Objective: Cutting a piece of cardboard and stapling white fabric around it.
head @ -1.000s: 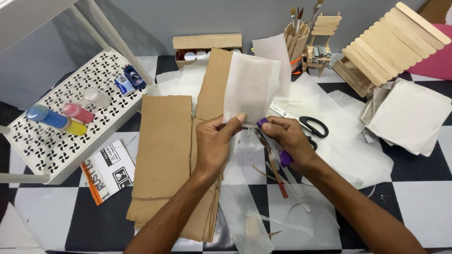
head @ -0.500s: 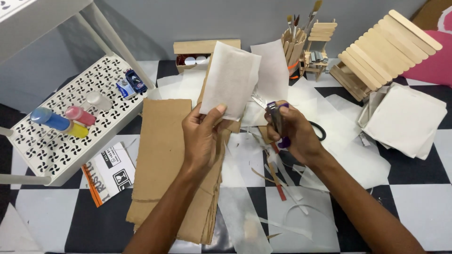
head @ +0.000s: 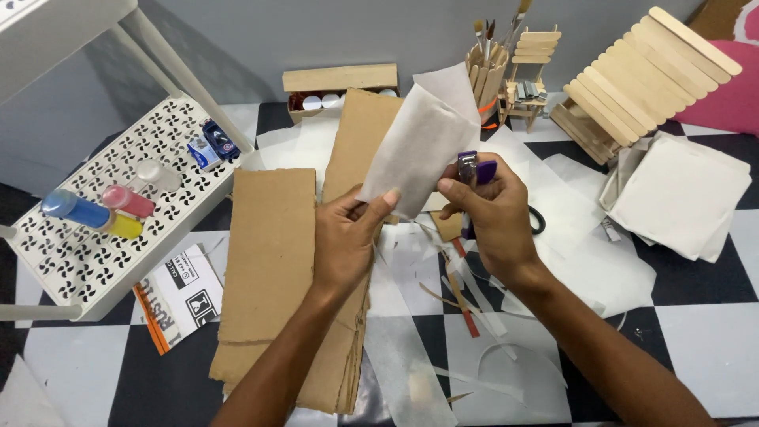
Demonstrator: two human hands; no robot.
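White paper sheet (head: pixel 423 146) — a thin, translucent-looking piece — stands lifted above the black-and-white checkered floor (head: pixel 696 332), pinched at its lower corner between the thumb and fingers of my left hand (head: pixel 344 241). My right hand (head: pixel 494 217) is curled tight around a purple-handled tool (head: pixel 474 170), probably scissors, whose metal tip sits just beside the sheet's right edge; I cannot tell whether it touches the paper.

I judge the sheet to be very light and limp: it holds its shape only because it is held from below and leans up and away from my left hand. It should crease or tear easily, so the safest hold looks to be a flat pinch near an edge or corner, close to where the tool meets it, not a grip across the middle.

Under and to the left of my left hand lie brown cardboard panels (head: pixel 269 253). Beyond my right hand stand a cup of paintbrushes (head: pixel 486 75) and a craft-stick model (head: pixel 632 87) — to its right, a stack of white sheets (head: pixel 684 198). Paper trimmings (head: pixel 474 308) lie scattered below my right wrist.
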